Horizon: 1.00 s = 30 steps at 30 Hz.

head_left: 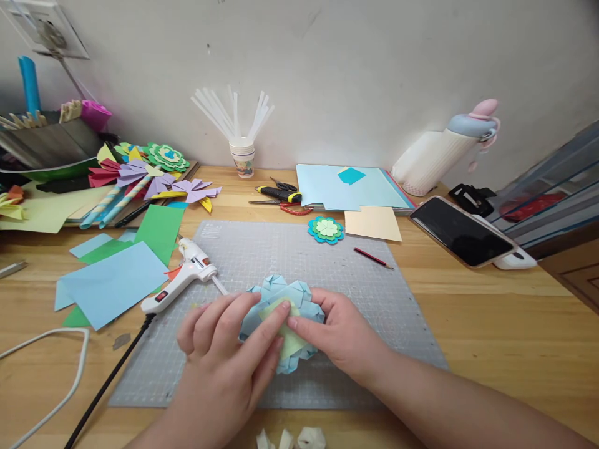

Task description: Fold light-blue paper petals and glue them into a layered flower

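A light blue folded paper flower (pixel 275 288) is held over the grey cutting mat (pixel 374 299), a pale yellow-green paper piece (pixel 292 342) lying flat across its middle. My right hand (pixel 344 333) grips the flower's right side, thumb on the yellow-green paper and fingers bent behind the edge. From the left, my left hand (pixel 229 349) presses its index finger onto that paper. Its thumb is by the lower edge of the piece and its other fingers curl at the flower's left side. Part of the flower is hidden by both hands.
A white hot glue gun (pixel 187 274) lies left of the flower, its black cord (pixel 112 380) running to the front. Coloured paper sheets (pixel 112 280), a layered paper flower (pixel 326 229), a pencil (pixel 373 258), scissors (pixel 266 202) and a phone (pixel 461 231) lie around the mat.
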Motion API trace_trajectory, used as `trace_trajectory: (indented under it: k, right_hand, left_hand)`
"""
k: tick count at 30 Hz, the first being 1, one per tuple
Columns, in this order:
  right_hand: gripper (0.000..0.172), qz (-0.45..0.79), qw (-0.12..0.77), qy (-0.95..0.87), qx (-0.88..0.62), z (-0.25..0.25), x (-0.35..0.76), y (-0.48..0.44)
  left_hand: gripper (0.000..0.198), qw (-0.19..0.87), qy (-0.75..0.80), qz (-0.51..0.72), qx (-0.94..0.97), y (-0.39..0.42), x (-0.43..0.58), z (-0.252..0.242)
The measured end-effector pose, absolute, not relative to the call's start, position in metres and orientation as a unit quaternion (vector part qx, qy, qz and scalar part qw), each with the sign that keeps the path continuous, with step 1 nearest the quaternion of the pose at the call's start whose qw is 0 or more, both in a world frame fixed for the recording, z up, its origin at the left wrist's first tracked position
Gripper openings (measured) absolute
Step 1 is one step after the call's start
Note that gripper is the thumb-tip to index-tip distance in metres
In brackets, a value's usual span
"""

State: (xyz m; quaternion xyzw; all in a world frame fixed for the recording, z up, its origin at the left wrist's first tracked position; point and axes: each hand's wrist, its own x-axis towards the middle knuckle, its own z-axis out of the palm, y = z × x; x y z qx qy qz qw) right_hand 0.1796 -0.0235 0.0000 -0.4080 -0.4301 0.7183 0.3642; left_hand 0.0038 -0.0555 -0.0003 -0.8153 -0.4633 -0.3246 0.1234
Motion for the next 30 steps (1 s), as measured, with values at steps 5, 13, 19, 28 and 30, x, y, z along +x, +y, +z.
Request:
trace_trajectory:
  k: [5, 13, 19, 28, 30]
  right_hand:
    - [0.027, 0.726, 0.368, -0.425, -0.396, 0.0012, 0.1790, -0.0238]
    - [0.022, 0.715, 0.370, -0.439, -0.398, 0.0011, 0.1786, -0.0236]
    - [0.022, 0.709, 0.368, -0.448, -0.401, 0.0009, 0.1787, -0.0259]
    - [0.026, 0.706, 0.366, -0.444, -0.413, 0.0043, 0.1779, -0.0254]
    - [0.026, 0.708, 0.367, -0.441, -0.413, 0.0032, 0.1786, -0.0251]
  left_hand:
    - [0.028, 0.103, -0.465, -0.325, -0.817, -0.0559, 0.0050, -0.0014]
    - [0.028, 0.110, -0.470, -0.327, -0.812, -0.0561, 0.0057, -0.0021]
    - [0.029, 0.088, -0.479, -0.333, -0.807, -0.0576, 0.0055, -0.0004]
    - [0.035, 0.094, -0.478, -0.316, -0.814, -0.0588, 0.0027, -0.0017]
    - [0.032, 0.091, -0.471, -0.335, -0.811, -0.0598, 0.0020, -0.0002]
